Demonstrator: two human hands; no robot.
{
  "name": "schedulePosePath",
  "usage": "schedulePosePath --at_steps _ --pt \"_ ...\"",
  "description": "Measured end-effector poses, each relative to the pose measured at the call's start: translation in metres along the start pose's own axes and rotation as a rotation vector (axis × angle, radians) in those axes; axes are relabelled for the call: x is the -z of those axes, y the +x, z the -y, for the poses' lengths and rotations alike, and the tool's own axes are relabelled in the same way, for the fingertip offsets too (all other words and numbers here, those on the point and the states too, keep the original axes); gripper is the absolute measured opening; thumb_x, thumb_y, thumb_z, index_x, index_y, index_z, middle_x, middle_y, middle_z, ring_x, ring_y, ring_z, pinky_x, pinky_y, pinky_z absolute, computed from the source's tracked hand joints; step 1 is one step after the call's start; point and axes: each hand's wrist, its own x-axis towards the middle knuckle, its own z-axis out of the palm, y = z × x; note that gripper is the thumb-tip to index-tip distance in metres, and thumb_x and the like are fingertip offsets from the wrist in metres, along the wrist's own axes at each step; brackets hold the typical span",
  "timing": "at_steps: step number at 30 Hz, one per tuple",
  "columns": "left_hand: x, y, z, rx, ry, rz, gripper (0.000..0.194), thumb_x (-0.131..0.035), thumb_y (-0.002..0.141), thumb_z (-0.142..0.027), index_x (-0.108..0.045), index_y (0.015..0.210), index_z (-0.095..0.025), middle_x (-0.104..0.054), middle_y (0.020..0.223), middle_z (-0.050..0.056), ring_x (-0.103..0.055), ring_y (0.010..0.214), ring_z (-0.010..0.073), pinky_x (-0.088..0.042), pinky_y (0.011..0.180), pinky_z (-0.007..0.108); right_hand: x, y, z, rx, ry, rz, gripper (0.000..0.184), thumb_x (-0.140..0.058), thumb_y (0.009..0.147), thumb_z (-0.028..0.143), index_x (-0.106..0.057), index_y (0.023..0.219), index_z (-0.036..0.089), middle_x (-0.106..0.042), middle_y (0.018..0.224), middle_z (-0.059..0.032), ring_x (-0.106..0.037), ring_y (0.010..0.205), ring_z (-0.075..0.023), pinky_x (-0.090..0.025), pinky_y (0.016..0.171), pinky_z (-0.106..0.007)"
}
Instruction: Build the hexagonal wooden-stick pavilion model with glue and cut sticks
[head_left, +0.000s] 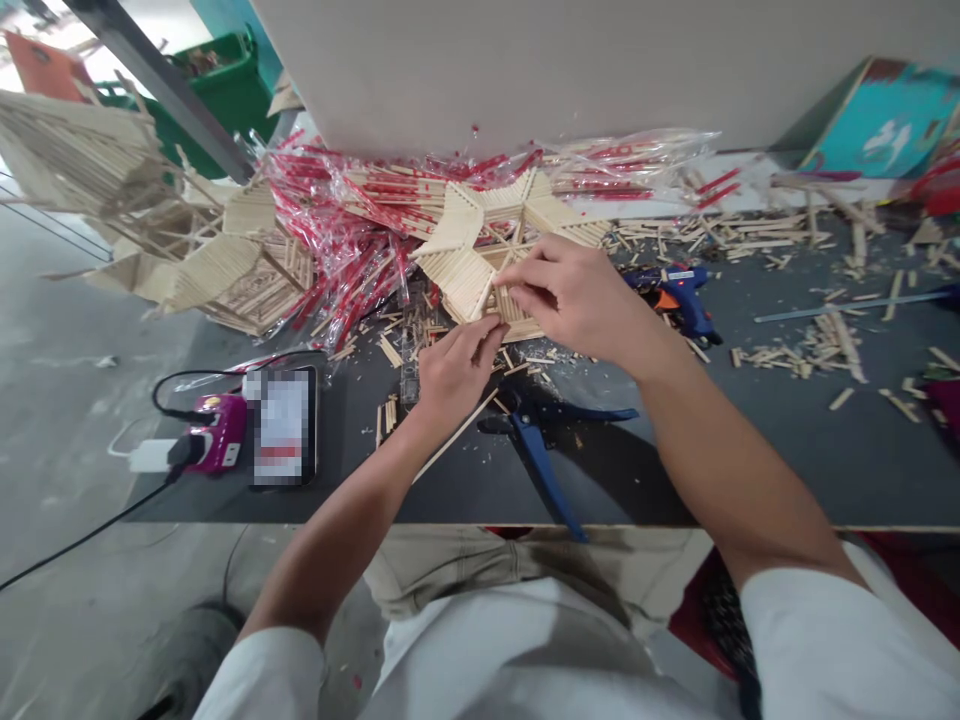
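A model built of thin wooden sticks, with a star-like ring of slatted roof panels, sits in front of both hands. My right hand pinches a short thin wooden stick at the edge of the nearest roof panel. My left hand is closed at the model's lower front edge, by the same panel corner; what lies between its fingertips is too small to make out. Just below the hands lie blue-handled cutters, jaws toward the model. A long thin stick lies beside my left wrist.
A larger stick model stands left. Plastic-wrapped red-and-wood sticks are heaped behind. A blue glue gun lies right, among cut stick pieces. A phone and purple power adapter with cables sit at the left front.
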Motion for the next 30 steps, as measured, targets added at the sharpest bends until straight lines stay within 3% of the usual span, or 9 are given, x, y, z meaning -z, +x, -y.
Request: schedulePosePath --at_steps 8,13,18,22,30 --pt "0.0006 0.0038 -0.0025 0.056 -0.036 -0.004 0.011 -0.072 0.1 -0.027 -0.08 0.103 -0.021 -0.083 0.085 0.0 -0.077 0.07 0.0103 -0.054 0.065 0.02 -0.0004 -0.0007 -0.0003 -0.027 -0.007 0.012 0.027 -0.054 0.103 0.022 -0.075 0.12 0.021 -0.066 0.109 -0.0109 -0.063 0.09 -0.0237 -0.05 0.086 -0.041" --pt "-0.0002 0.0027 0.0002 0.086 -0.053 0.025 0.011 -0.071 0.101 -0.025 -0.08 0.107 -0.021 -0.083 0.089 0.0 -0.079 0.076 0.0109 -0.056 0.071 0.02 -0.0003 -0.0003 0.002 -0.042 0.004 -0.003 0.026 -0.054 0.102 0.02 -0.073 0.119 0.022 -0.067 0.11 -0.0109 -0.064 0.092 -0.0243 -0.049 0.088 -0.042" --pt "-0.0001 -0.001 0.0051 0.026 -0.014 0.031 0.015 -0.069 0.102 -0.027 -0.079 0.111 -0.022 -0.083 0.088 0.0 -0.078 0.073 0.0107 -0.056 0.067 0.02 0.0001 -0.0004 0.0021 -0.047 -0.006 0.002 0.027 -0.054 0.1 0.018 -0.071 0.121 0.021 -0.068 0.11 -0.0107 -0.064 0.09 -0.0227 -0.05 0.089 -0.04" --pt "0.0016 -0.0029 0.0051 -0.006 -0.021 0.038 0.017 -0.068 0.102 -0.025 -0.078 0.115 -0.02 -0.084 0.096 0.003 -0.081 0.081 0.0122 -0.059 0.073 0.02 0.0006 -0.0004 0.0006 -0.05 0.003 0.008 0.025 -0.056 0.1 0.018 -0.07 0.12 0.021 -0.069 0.109 -0.0098 -0.065 0.093 -0.0229 -0.051 0.091 -0.04" --pt "0.0008 -0.0014 0.0033 0.066 -0.077 0.038 0.015 -0.069 0.101 -0.021 -0.079 0.113 -0.021 -0.085 0.097 0.002 -0.081 0.083 0.0127 -0.061 0.077 0.021 0.0011 -0.0003 -0.0009 -0.054 0.013 0.038 0.026 -0.056 0.101 0.02 -0.072 0.121 0.019 -0.067 0.115 -0.0116 -0.065 0.096 -0.0247 -0.052 0.092 -0.042"
